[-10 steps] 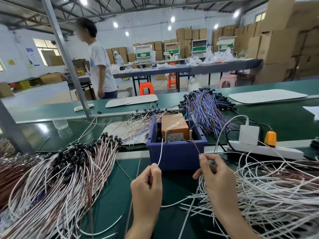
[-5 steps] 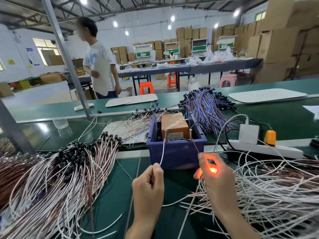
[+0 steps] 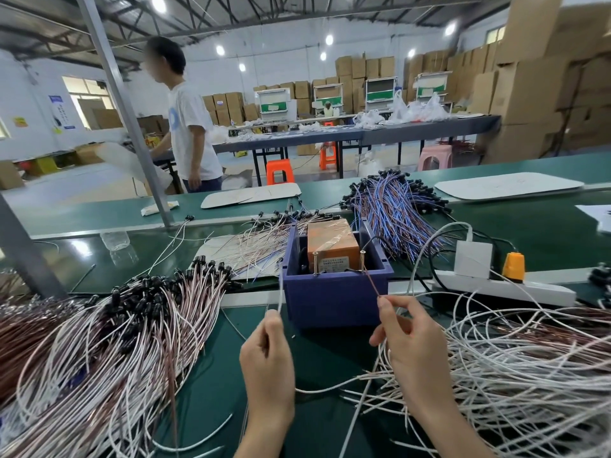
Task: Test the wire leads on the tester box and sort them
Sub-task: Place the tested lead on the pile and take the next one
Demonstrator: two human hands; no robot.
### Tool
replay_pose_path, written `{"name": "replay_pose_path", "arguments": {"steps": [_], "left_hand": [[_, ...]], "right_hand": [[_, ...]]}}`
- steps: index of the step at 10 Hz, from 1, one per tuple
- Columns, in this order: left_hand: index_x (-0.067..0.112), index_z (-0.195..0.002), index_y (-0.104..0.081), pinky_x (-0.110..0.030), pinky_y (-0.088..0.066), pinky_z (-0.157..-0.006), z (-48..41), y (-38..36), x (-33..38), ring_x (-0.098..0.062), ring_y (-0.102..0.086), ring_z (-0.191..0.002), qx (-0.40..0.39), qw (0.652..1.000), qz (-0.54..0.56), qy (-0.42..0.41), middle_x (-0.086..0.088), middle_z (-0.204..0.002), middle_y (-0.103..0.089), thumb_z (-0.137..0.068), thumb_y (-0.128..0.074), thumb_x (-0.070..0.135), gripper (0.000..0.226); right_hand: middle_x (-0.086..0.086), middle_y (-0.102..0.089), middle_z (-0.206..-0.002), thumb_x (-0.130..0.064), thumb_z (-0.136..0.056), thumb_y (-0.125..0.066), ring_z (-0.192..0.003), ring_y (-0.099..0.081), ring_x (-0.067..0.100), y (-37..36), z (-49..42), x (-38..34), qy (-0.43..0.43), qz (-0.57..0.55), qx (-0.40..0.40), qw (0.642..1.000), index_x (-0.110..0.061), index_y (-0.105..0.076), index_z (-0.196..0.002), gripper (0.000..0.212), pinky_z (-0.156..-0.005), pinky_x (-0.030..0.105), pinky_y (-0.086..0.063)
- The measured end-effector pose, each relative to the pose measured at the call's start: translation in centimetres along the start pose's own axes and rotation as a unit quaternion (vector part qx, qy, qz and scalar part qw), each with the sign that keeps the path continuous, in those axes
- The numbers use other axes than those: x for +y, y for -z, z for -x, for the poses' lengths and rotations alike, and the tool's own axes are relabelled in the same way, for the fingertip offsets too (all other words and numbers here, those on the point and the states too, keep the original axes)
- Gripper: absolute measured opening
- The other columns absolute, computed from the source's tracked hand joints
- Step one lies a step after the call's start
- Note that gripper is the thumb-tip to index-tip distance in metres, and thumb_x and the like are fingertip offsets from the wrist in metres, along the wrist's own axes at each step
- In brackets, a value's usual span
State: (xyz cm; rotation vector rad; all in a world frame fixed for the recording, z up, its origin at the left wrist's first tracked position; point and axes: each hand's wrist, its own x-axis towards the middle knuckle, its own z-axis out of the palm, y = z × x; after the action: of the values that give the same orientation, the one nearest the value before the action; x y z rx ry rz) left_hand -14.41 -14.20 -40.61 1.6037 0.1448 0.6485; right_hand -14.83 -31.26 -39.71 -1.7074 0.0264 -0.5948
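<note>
Both hands upright: left hand (image 3: 267, 355) pinches white lead (image 3: 280, 292), right hand (image 3: 406, 338) brown lead (image 3: 372, 284) at tester box (image 3: 334, 302).

The green surface (image 3: 215, 385) is crowded: the blue tester box (image 3: 334, 302) sits just beyond the left hand (image 3: 267, 355) and right hand (image 3: 410, 338). Black-capped leads (image 3: 99, 342) heap left of the left hand, white wires (image 3: 512, 375) tangle right of the right hand, and a power strip (image 3: 496, 289) lies beyond them.

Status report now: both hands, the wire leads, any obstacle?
Left hand pinches white lead, tip beside the tester box, off the posts. Right hand pinches brown lead at right post. Nothing blocks the box.
</note>
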Motion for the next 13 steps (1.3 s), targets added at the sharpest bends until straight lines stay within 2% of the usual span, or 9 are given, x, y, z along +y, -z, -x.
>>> {"name": "replay_pose_path", "arguments": {"steps": [2,3,4,5,9,10,11,12,13], "left_hand": [[0.01,-0.073,-0.049,-0.032,-0.033,-0.053,-1.4,0.3,-1.0,-0.017,-0.041,-0.053,0.066,0.994,0.006,0.085,-0.003,-0.062,-0.043,-0.103,-0.038,0.026,0.036],[0.019,-0.095,-0.065,-0.031,-0.041,-0.062,-1.5,0.5,-1.2,-0.007,-0.056,-0.066,0.054,0.996,-0.023,0.063,-0.002,-0.078,-0.061,-0.105,-0.036,0.029,0.033],[0.026,-0.107,-0.064,-0.032,-0.044,-0.081,-1.9,0.7,-1.4,-0.017,-0.057,-0.094,0.067,0.995,-0.001,0.07,-0.001,-0.101,-0.063,-0.107,-0.032,0.038,0.035],[0.025,-0.122,-0.058,-0.041,-0.041,-0.09,-2.0,0.9,-1.5,-0.03,-0.055,-0.107,0.075,0.993,0.007,0.092,-0.01,-0.115,-0.06,-0.107,-0.025,0.045,0.042],[0.031,-0.089,-0.056,-0.043,-0.04,-0.08,-2.5,0.0,-2.1,-0.027,-0.052,-0.088,0.122,0.986,0.048,0.103,-0.001,-0.078,-0.053,-0.091,-0.022,0.06,0.045],[0.027,-0.092,-0.057,-0.043,-0.04,-0.08,-14.3,11.7,-8.5,-0.027,-0.052,-0.088,0.134,0.982,0.065,0.114,-0.005,-0.081,-0.054,-0.094,-0.023,0.057,0.045],[0.024,-0.096,-0.058,-0.042,-0.04,-0.08,-13.7,8.7,-6.9,-0.027,-0.052,-0.088,0.128,0.986,0.06,0.088,-0.008,-0.084,-0.055,-0.096,-0.024,0.053,0.044],[0.021,-0.099,-0.058,-0.041,-0.04,-0.08,-12.5,9.4,-6.9,-0.026,-0.052,-0.088,0.136,0.983,0.078,0.101,-0.011,-0.088,-0.056,-0.098,-0.025,0.049,0.044],[0.016,-0.105,-0.058,-0.042,-0.041,-0.082,-4.0,0.7,-2.1,-0.026,-0.052,-0.089,0.107,0.98,0.093,0.14,-0.016,-0.096,-0.055,-0.096,-0.026,0.047,0.046]], "right_hand": [[-0.013,-0.076,-0.096,-0.04,-0.095,-0.062,-0.044,-0.052,-0.001,0.4,0.0,-2.0,-0.026,-0.079,0.014,0.996,-0.039,-0.067,-0.101,0.008,-0.048,0.01,-0.041],[-0.011,-0.073,-0.08,-0.034,-0.098,-0.058,-0.055,-0.057,0.0,1.7,-1.3,-3.9,-0.056,-0.131,0.052,0.988,-0.031,-0.069,-0.106,0.014,-0.059,0.014,-0.045],[-0.006,-0.053,-0.058,-0.029,-0.1,-0.053,-0.037,-0.031,0.004,4.8,-4.2,-5.9,-0.083,-0.252,0.074,0.961,-0.019,-0.069,-0.106,0.019,-0.034,0.017,-0.027],[-0.008,-0.039,-0.052,-0.025,-0.098,-0.049,-0.036,-0.022,0.007,10.4,-7.8,-7.6,-0.079,-0.288,0.134,0.945,-0.019,-0.065,-0.102,0.017,-0.032,0.019,-0.02],[-0.005,-0.046,-0.064,-0.02,-0.096,-0.041,-0.046,-0.032,0.006,28.6,-13.7,-5.8,-0.231,-0.135,0.187,0.945,-0.023,-0.053,-0.085,0.016,-0.033,0.013,-0.02],[-0.002,-0.054,-0.077,-0.02,-0.099,-0.044,-0.058,-0.04,0.01,29.5,-13.6,-4.8,-0.223,-0.101,0.215,0.945,-0.022,-0.057,-0.087,0.017,-0.04,0.018,-0.03],[0.003,-0.063,-0.09,-0.022,-0.1,-0.046,-0.067,-0.05,0.013,29.5,-14.0,-4.4,-0.2,-0.067,0.253,0.944,-0.016,-0.064,-0.098,0.019,-0.055,0.025,-0.034],[0.01,-0.07,-0.11,-0.028,-0.101,-0.046,-0.096,-0.058,0.027,28.6,-13.8,-4.5,-0.164,0.195,0.272,0.928,-0.015,-0.066,-0.115,0.028,-0.079,0.036,-0.044],[0.008,-0.071,-0.106,-0.03,-0.102,-0.046,-0.098,-0.063,0.029,24.1,-12.5,-6.0,-0.031,0.321,0.224,0.92,-0.018,-0.065,-0.113,0.025,-0.088,0.04,-0.048]]}}
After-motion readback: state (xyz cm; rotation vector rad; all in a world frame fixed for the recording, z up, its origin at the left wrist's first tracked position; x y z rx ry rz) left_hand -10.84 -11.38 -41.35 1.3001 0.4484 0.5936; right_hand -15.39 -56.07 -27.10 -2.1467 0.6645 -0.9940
